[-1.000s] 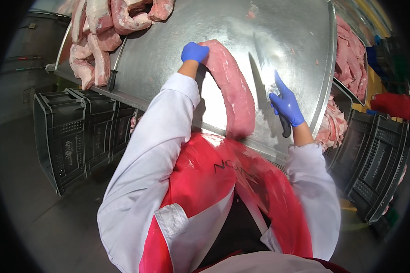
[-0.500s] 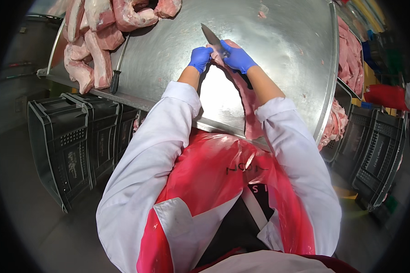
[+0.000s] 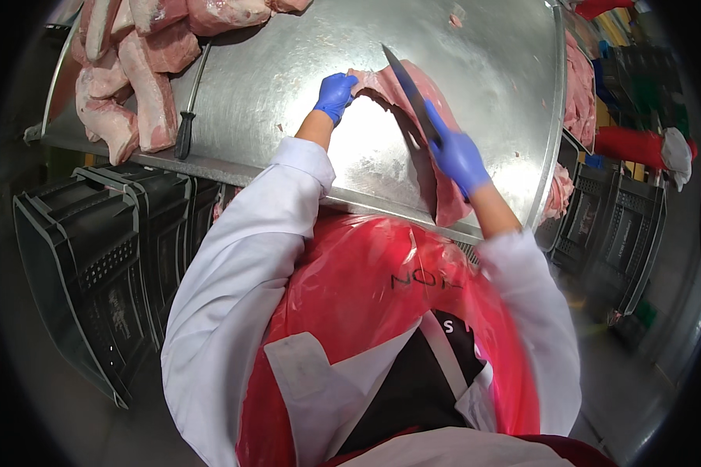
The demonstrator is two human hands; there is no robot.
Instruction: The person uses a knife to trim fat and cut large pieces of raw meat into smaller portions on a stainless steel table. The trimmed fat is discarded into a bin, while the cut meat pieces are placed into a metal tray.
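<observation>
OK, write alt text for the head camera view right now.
A blue-gloved left hand grips the far end of a long piece of pink meat on a metal table, while the gloved right hand holds a knife whose blade crosses the meat in view. More meat lies piled at upper left, beside a black-handled rod.

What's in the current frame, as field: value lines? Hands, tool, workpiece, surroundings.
left hand: gloved, grips far end of meat strip
right hand: gloved, holds knife
blade: across the strip in view, pointing away from wearer; contact unclear
surface: metal table
table left: meat pile, rod with black handle
beside table: dark crates, both sides
</observation>
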